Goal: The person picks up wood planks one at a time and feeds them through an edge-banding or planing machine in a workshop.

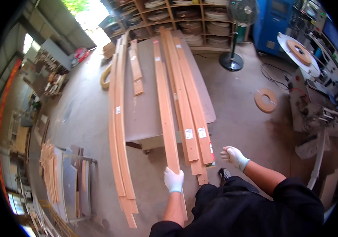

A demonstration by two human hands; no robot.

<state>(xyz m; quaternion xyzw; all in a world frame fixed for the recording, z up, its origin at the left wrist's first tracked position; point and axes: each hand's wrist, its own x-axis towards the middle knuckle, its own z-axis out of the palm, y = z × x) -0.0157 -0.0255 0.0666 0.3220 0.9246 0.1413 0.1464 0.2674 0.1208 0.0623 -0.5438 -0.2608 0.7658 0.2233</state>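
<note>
- While the left hand has its gloved fingers closed on the near part of a long wooden board, the right hand is off the stock, its fingers released and loosely curled, with nothing visible in them.
- The held board lies lengthwise over the table, between two board groups, its near end overhanging toward the person.
- Progress, as judged: one board is in hand; the right-hand boards and left-hand boards lie in separate layered groups, touched by neither hand. Which are finished and which remain cannot be determined.
- Near ends within the groups are staggered, not flush. Short pieces lie on the table's far left portion.
- Surroundings: a shelf rack of coils beyond the table; a standing fan at far right; a loose coil on the floor; machinery at right; wood strips at lower left.
- Obstructions: overhanging ends of the right-hand boards lie between the two hands, close to the person's foot. Cables trail on the floor by the machinery.
</note>
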